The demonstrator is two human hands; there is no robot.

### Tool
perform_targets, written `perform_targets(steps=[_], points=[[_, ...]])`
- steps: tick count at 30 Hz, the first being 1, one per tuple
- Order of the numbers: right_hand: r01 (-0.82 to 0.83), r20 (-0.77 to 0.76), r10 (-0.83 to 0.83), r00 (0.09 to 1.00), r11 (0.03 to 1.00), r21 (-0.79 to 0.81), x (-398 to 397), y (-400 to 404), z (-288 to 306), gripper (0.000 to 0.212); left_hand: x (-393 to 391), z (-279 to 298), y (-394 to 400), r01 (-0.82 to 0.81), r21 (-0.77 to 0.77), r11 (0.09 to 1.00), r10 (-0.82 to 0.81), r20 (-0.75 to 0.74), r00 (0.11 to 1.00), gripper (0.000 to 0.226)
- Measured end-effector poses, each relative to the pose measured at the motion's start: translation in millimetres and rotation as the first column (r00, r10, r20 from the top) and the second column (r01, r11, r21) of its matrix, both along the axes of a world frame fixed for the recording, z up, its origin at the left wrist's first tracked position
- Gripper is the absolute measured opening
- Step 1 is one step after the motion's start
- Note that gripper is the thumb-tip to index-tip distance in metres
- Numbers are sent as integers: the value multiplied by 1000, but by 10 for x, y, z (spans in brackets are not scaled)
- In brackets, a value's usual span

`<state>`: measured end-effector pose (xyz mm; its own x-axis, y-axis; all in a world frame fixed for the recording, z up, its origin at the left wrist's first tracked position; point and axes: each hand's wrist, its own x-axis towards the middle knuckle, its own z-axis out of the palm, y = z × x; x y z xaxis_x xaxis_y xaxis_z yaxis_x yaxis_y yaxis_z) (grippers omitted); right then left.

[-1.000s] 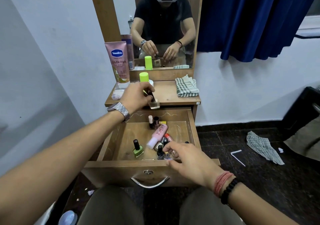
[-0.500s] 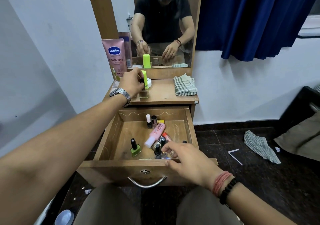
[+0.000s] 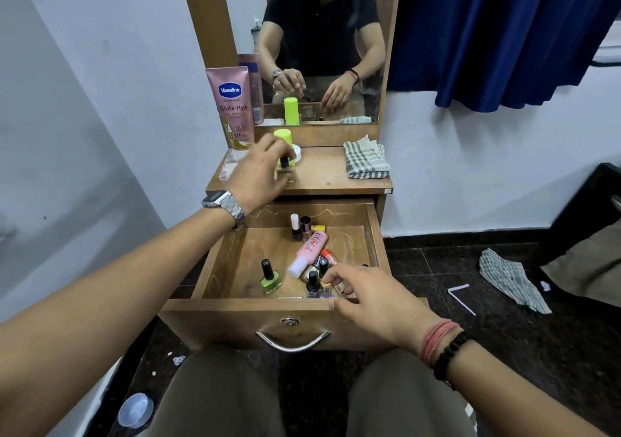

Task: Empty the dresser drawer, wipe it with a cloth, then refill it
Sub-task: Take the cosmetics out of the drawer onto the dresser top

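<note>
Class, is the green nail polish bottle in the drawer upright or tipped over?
Upright: the green nail polish bottle stands on its base on the drawer floor, black cap up.

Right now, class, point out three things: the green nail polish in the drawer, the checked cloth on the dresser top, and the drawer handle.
green nail polish (image 3: 270, 282), head view, green glass body
checked cloth (image 3: 366, 162), head view, middle of the fold
drawer handle (image 3: 293, 343), head view, centre of the metal bar

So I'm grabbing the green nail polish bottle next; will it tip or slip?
The green nail polish bottle stands upright with a tall narrow cap, so a nudge probably tips it. It looks like glass: likely smooth, heavy for its size, breakable.
</note>
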<state>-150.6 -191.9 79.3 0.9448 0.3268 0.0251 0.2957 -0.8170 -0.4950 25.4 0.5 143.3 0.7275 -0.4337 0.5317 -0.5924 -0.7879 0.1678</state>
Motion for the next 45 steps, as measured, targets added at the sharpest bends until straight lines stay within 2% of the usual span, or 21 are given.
perform_targets(steps=[5, 9, 13, 18, 26, 33, 39, 45], points=[[2, -9, -2, 1000, 1000, -1, 3, 6, 14, 32, -336, -221, 179, 127, 170, 977, -90, -208, 974, 15], [4, -13, -4, 1000, 1000, -13, 2, 15, 24, 32, -542, -414, 345, 159, 268, 950, -52, -367, 929, 21], [4, -16, -4, 1000, 1000, -11, -9, 28, 25, 30, -668, -587, 428, 130, 371, 920, 33, -403, 915, 31], [8, -15, -8, 1000, 1000, -9, -15, 42, 20, 30, -706, -695, 442, 99, 406, 909, 63, -370, 927, 20], [1, -15, -1, 1000, 1000, -15, -19, 36, 27, 30, -734, -706, 462, 69, 327, 942, 58, -363, 930, 8], [1, -17, -1, 1000, 1000, -14, -17, 31, 19, 30, -588, -295, 625, -27, 50, 998, 41, -308, 950, 13], [1, -38, -1, 999, 1000, -16, -13, 36, 2, 29, -247, 94, 723, -206, -164, 965, 170, -209, 963, 16], [10, -56, -11, 998, 1000, -20, 4, 32, -21, 28, 73, 225, 718, -283, -187, 941, 257, -150, 955, 14]])
